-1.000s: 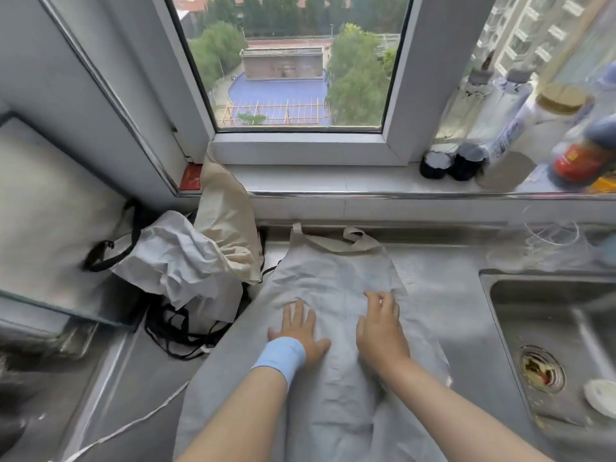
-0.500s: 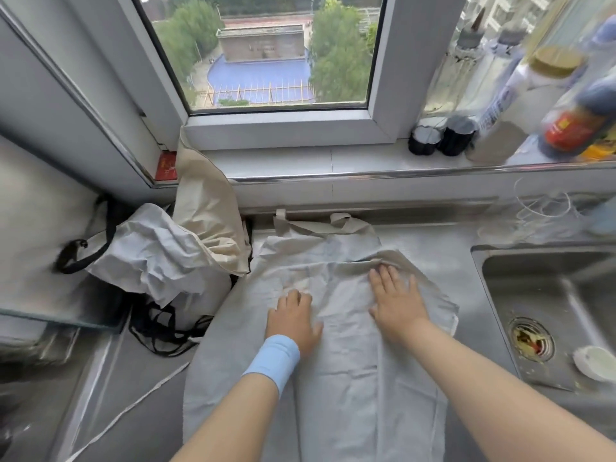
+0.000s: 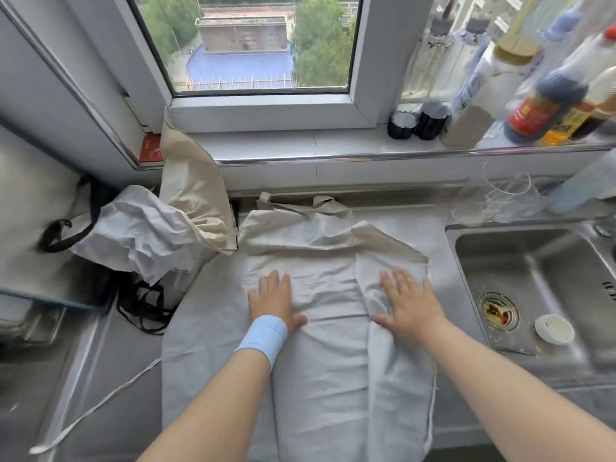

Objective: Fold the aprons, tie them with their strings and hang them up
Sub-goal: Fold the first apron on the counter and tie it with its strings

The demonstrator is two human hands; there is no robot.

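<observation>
Head-camera view down onto a steel kitchen surface [image 3: 120,371] below a window.

At 9 o'clock, a crumpled heap of pale aprons [image 3: 143,235] with black straps [image 3: 143,308] leans against the wall. Its edge touches the upper left corner of the grey apron [image 3: 320,285] being folded. At 7 o'clock, that apron's white string [image 3: 100,405] trails loose across the surface toward the front edge.

In the centre, this 1 apron lies spread flat, with its neck loop at 12 o'clock and its hem running out of view at 6 o'clock. The left hand [image 3: 273,300], above a blue wristband [image 3: 263,336], presses flat on the middle panel, fingers straight, grasping nothing. The right hand [image 3: 408,300] also lies flat and released, fingers spread, holding down a side flap folded inward.

At 3 o'clock, a sink [image 3: 533,255] sits just beside the apron, with a white cap [image 3: 554,328] near its drain.

Likely risks:
- The creased flap may spring open once the right hand lifts.
- The trailing string could snag or be left outside the fold.
- Cloth pushed toward 3 o'clock could slip into the sink.
</observation>
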